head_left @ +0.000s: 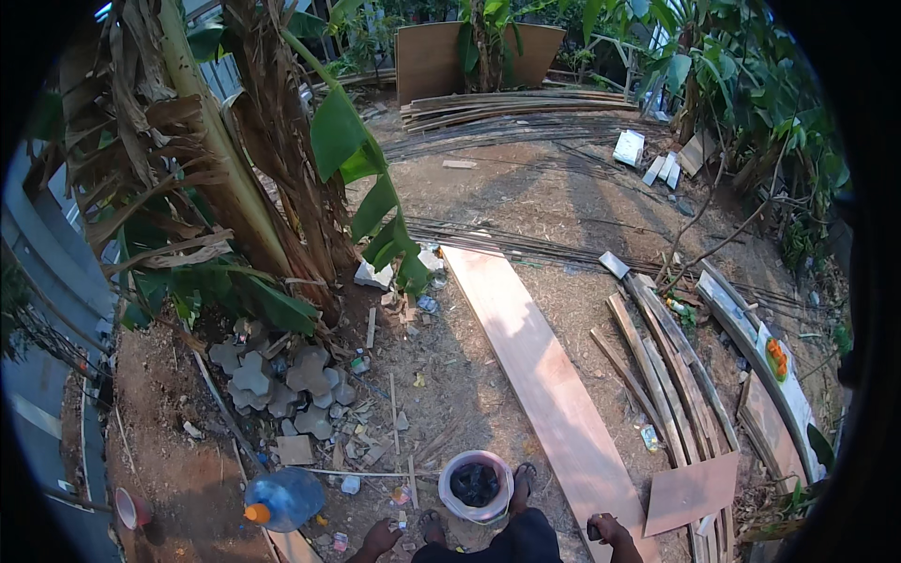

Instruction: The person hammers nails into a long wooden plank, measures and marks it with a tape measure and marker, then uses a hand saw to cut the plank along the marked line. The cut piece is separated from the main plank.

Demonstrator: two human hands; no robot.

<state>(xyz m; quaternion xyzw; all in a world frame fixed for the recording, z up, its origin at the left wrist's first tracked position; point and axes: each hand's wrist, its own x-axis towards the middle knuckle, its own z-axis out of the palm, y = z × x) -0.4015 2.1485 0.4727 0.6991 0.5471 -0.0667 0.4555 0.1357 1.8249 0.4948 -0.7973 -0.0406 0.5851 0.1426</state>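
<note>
From where I stand, a person's right hand [613, 531] is closed around a small dark object [593, 532], over the near end of a long, pale plank [535, 361] — its length runs ahead, slanting left. The left hand [382, 538], farther off, hangs loose, seemingly empty.

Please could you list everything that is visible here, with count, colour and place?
Bucket: 1, pale pink, between the feet
Plastic: uncountable, black, inside bucket
Jug: 1, blue, lower left
Tub: 1, red, far lower left
Pavers: several, grey, left
Banana plants: several, green and brown, top left and back
Long board: 1, light brown, centre
Panel: 1, brown, lower right
Timbers: several, brown, right and back
Rods: many, dark, middle and back
Blocks: several, white, upper right
Litter: many, mixed, scattered
Dark object: 1, dark, in right hand
Feet: 2, sandalled, beside bucket
Left hand: 1, lower centre
Right hand: 1, lower right
</note>
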